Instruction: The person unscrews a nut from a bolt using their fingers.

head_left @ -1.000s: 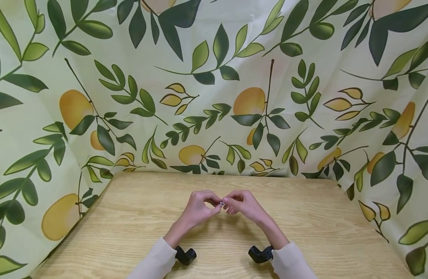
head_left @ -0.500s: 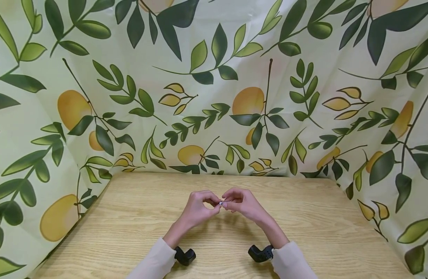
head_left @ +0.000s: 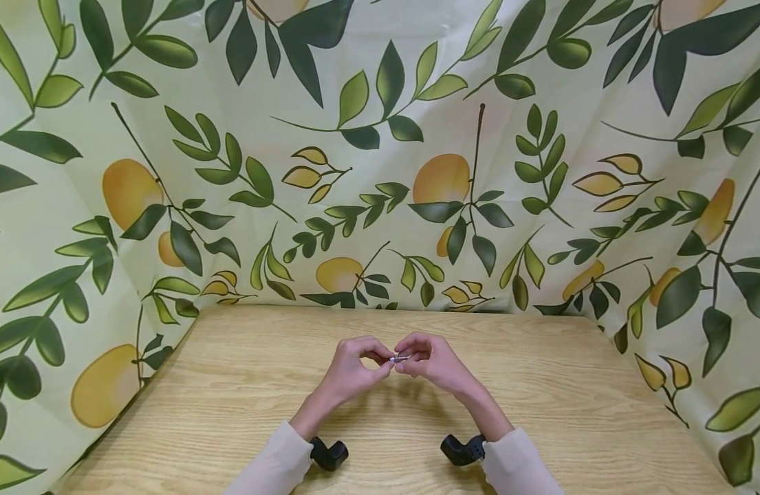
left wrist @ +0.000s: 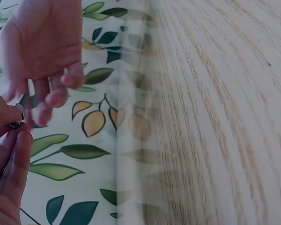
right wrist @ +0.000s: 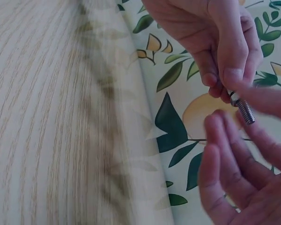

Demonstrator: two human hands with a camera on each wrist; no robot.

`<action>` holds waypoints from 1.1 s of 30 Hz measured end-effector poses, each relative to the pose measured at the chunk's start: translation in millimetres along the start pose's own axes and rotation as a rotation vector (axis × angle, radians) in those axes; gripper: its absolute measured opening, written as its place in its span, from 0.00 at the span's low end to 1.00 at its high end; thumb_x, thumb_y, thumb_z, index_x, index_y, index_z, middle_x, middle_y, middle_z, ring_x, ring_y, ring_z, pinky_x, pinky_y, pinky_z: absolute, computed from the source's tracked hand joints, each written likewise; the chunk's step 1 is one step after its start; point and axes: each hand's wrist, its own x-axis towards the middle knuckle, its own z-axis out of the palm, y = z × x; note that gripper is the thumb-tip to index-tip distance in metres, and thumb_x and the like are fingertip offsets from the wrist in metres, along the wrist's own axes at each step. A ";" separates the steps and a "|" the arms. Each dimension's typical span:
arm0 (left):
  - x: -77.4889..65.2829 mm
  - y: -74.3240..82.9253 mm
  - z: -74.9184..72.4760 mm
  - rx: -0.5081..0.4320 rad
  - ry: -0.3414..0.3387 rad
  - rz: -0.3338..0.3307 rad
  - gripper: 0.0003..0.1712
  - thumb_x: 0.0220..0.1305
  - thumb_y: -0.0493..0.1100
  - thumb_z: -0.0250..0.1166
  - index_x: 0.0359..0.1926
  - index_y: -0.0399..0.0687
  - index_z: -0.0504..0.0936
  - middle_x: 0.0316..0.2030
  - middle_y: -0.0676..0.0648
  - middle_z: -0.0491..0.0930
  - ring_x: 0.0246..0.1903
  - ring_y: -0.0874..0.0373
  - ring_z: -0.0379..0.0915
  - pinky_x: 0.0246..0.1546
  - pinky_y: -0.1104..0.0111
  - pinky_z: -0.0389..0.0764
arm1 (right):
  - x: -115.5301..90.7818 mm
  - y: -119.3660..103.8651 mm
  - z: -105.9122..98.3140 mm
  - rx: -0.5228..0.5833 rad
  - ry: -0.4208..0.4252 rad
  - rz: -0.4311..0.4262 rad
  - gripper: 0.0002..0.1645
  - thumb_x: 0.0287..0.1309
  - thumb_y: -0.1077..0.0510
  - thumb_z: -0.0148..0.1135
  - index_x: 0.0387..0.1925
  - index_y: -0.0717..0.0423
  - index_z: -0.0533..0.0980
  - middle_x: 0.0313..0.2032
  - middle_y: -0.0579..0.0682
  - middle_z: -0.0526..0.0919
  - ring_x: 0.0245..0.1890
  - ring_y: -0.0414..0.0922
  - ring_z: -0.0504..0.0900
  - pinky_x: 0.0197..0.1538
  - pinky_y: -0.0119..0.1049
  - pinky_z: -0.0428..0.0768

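A small threaded metal bolt (right wrist: pixel 245 112) sticks out from the fingertips of my left hand (head_left: pixel 350 370), which pinches it between thumb and fingers. A shiny hexagonal nut or head (right wrist: pixel 234 98) shows on the bolt right at that pinch. My right hand (head_left: pixel 438 363) is on the other side, its fingers spread loosely around the bolt's free end. In the right wrist view one blurred finger of the right hand (right wrist: pixel 253 187) overlaps the bolt near the nut or head. From the left wrist view the right palm and its parted fingers face the bolt (left wrist: pixel 23 101).
Both hands are raised over a light wooden table (head_left: pixel 231 399). Black wrist devices (head_left: pixel 329 454) sit at both cuffs. A cloth (head_left: pixel 367 227) printed with leaves and fruit hangs behind the table and along its sides.
The right fingers have moved from closed on the bolt to spread apart, so more of its shaft shows between the hands. The left hand has stayed in place with its pinch.
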 end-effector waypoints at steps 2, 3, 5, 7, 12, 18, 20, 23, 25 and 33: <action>0.3 0.6 0.0 -0.003 0.002 0.006 0.06 0.56 0.30 0.72 0.32 0.44 0.89 0.30 0.46 0.89 0.29 0.67 0.84 0.36 0.69 0.89 | -0.4 -0.2 -1.1 -0.020 -0.015 0.017 0.17 0.67 0.54 0.66 0.48 0.64 0.82 0.39 0.59 0.89 0.34 0.44 0.87 0.40 0.45 0.88; 0.5 0.8 0.0 -0.003 0.003 0.012 0.05 0.56 0.30 0.72 0.32 0.44 0.89 0.30 0.45 0.89 0.29 0.67 0.84 0.36 0.69 0.89 | -0.5 -0.2 -1.5 -0.028 -0.027 0.018 0.17 0.69 0.53 0.64 0.47 0.65 0.83 0.38 0.60 0.89 0.34 0.44 0.87 0.40 0.46 0.88; 0.6 1.2 -0.2 -0.003 0.005 0.020 0.05 0.56 0.30 0.72 0.31 0.45 0.88 0.30 0.45 0.89 0.29 0.67 0.83 0.36 0.70 0.89 | -0.9 -0.1 -2.1 -0.038 -0.046 0.015 0.19 0.71 0.52 0.61 0.46 0.66 0.84 0.37 0.61 0.89 0.33 0.43 0.87 0.40 0.47 0.89; 0.6 1.3 -0.3 -0.004 0.008 0.025 0.06 0.55 0.30 0.72 0.31 0.45 0.88 0.30 0.46 0.89 0.29 0.67 0.83 0.36 0.70 0.89 | -1.2 -0.2 -1.8 -0.037 -0.054 0.001 0.17 0.71 0.53 0.62 0.45 0.66 0.84 0.37 0.62 0.89 0.33 0.44 0.87 0.40 0.47 0.89; 0.5 1.6 -0.9 -0.016 0.016 0.027 0.08 0.53 0.29 0.72 0.31 0.45 0.88 0.30 0.47 0.89 0.29 0.67 0.83 0.36 0.70 0.89 | -0.9 0.2 -0.2 -0.004 -0.019 -0.035 0.16 0.63 0.59 0.69 0.47 0.67 0.80 0.39 0.59 0.87 0.36 0.47 0.86 0.38 0.40 0.88; 1.2 1.7 -1.1 -0.008 0.022 0.051 0.05 0.55 0.31 0.73 0.31 0.45 0.88 0.29 0.45 0.89 0.29 0.66 0.83 0.36 0.70 0.89 | -0.4 0.6 -1.4 -0.040 -0.052 0.003 0.17 0.69 0.54 0.64 0.47 0.66 0.82 0.38 0.58 0.88 0.34 0.45 0.86 0.39 0.47 0.88; 1.2 1.2 -1.1 -0.003 0.020 0.051 0.05 0.55 0.32 0.72 0.31 0.45 0.88 0.29 0.44 0.89 0.29 0.66 0.83 0.36 0.70 0.89 | -0.4 0.8 -1.6 -0.057 -0.068 0.006 0.18 0.72 0.52 0.61 0.46 0.66 0.83 0.37 0.59 0.89 0.34 0.46 0.87 0.39 0.50 0.88; 0.9 0.6 -1.5 -0.004 0.017 0.040 0.06 0.54 0.31 0.72 0.31 0.45 0.88 0.30 0.45 0.89 0.29 0.67 0.83 0.36 0.69 0.89 | -0.1 1.0 -1.1 -0.053 -0.067 -0.009 0.16 0.70 0.55 0.62 0.46 0.66 0.83 0.37 0.61 0.88 0.34 0.48 0.87 0.39 0.47 0.88; 0.8 0.7 -2.0 -0.003 0.019 0.035 0.07 0.53 0.30 0.72 0.31 0.45 0.88 0.30 0.47 0.89 0.29 0.67 0.83 0.36 0.69 0.89 | 0.1 0.4 -0.1 -0.040 -0.049 -0.015 0.14 0.67 0.57 0.65 0.47 0.64 0.82 0.38 0.60 0.88 0.35 0.49 0.87 0.39 0.43 0.88; 2.1 1.1 -2.8 -0.008 0.018 0.066 0.06 0.55 0.31 0.72 0.31 0.45 0.88 0.29 0.45 0.89 0.29 0.67 0.83 0.36 0.68 0.89 | 0.1 -0.3 0.0 -0.063 -0.075 -0.026 0.16 0.71 0.54 0.62 0.46 0.64 0.83 0.37 0.60 0.89 0.32 0.44 0.86 0.37 0.46 0.88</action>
